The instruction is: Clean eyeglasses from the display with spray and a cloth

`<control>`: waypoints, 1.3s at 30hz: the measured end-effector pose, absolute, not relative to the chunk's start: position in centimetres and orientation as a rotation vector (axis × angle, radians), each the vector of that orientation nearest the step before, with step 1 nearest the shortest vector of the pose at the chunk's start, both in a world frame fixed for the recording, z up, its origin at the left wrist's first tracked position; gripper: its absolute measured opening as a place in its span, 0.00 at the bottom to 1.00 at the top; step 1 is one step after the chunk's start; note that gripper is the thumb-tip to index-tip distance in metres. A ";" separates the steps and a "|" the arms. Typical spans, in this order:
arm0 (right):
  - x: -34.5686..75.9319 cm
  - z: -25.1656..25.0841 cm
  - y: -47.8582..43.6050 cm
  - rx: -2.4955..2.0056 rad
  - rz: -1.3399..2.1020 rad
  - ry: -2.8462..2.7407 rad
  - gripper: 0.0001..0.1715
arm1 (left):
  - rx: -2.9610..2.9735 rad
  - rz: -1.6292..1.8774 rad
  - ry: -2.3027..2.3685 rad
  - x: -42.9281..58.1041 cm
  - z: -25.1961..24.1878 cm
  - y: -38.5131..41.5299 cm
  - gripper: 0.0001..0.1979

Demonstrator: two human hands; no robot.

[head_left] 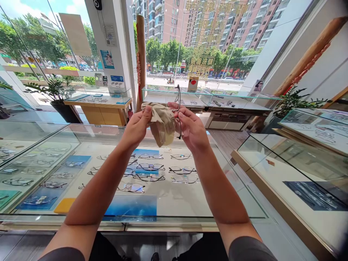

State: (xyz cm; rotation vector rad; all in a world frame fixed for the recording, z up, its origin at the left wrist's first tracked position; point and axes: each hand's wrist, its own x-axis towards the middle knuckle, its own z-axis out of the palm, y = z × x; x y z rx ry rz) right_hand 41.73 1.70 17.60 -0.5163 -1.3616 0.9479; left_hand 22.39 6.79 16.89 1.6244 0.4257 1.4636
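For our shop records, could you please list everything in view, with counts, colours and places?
Held glasses: 1, dark, upper centre.
Cloth: 1, beige, at held glasses.
Glass cases: several, clear over pale bases, front, right and rear.
Display glasses: many, mostly dark, inside glass cases.
Mats: several, mostly blue, inside glass cases.
Pad: 1, orange, lower left.
Posts: 2, brown, rear and right.
Plants: at least 2, green, left and right.
Pillar: 1, white, rear left.
Posters: several, mixed colours, mostly on pillar.
Floor: 1, grey, around glass cases.
Trees: many, green, outside.
Buildings: several, pinkish, outside.
Left hand: 1, bare, on cloth.
Right hand: 1, bare, on held glasses.
Sleeves: 2, dark, bottom edge.
Legs: 2, black-clad, bottom edge.
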 end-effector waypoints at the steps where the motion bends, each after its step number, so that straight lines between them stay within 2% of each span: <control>1: 41.8 17.6 1.7 -0.531 0.948 -1.397 0.15 | 1.609 1.480 0.420 22.2 16.9 7.0 0.32; 10: 41.8 16.6 2.3 -0.612 0.908 -1.608 0.12 | 1.619 1.436 0.380 22.2 17.0 6.3 0.31; 20: 41.9 17.9 1.2 -0.653 1.198 -1.513 0.17 | 1.775 1.332 0.283 21.7 17.8 6.2 0.22; 27: 41.9 17.8 1.3 -0.689 1.253 -1.541 0.20 | 1.621 1.414 0.297 22.9 17.4 5.8 0.22; 39: 42.2 17.7 1.5 -0.691 1.180 -1.591 0.18 | 1.424 1.372 0.330 23.7 16.3 5.5 0.22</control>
